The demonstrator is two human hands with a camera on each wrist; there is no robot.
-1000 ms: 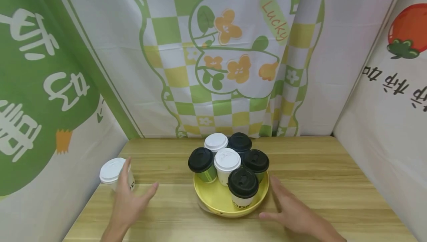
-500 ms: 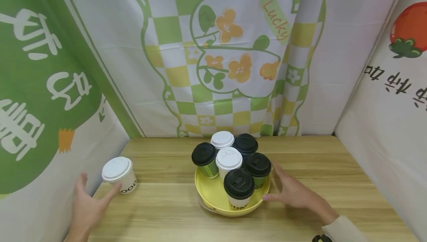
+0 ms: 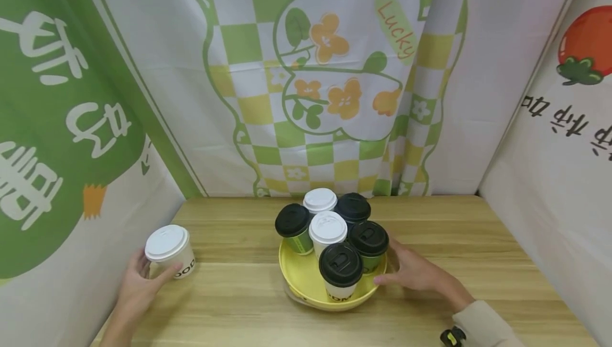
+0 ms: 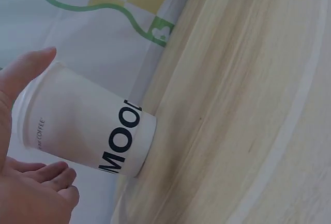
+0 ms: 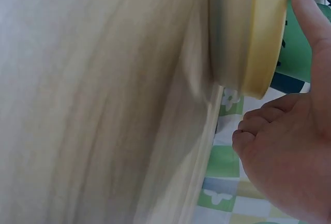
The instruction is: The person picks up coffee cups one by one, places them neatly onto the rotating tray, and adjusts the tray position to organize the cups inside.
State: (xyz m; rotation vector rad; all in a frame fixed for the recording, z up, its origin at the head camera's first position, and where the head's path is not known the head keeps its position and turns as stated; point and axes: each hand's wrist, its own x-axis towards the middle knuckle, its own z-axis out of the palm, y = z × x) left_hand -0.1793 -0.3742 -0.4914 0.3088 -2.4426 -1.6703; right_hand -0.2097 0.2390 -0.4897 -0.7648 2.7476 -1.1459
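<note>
At the far left of the table, a lidded white paper coffee cup [image 3: 168,250] stands upright. My left hand [image 3: 137,286] is around its near left side, thumb in front and fingers behind. In the left wrist view the thumb is near the lid and the fingers [image 4: 58,175] lie loosely beside the cup, with a gap showing. A round yellow tray [image 3: 306,279] in the middle bears several lidded cups. Straight-fingered, my right hand [image 3: 415,270] is at the tray's right side, thumb tip at the rim, next to a green cup with a black lid [image 3: 369,239].
On the tray's front is a white cup with a black lid [image 3: 340,266]; a white-lidded cup [image 3: 328,228] is in the middle. Patterned cloth [image 3: 315,161] hangs behind the wooden table [image 3: 239,304], and printed cloth walls flank both sides.
My left hand has moved from in front of the white cup round to its left, then closer about it. My right hand has come to the tray's rim. The cups on the tray have turned slightly clockwise.
</note>
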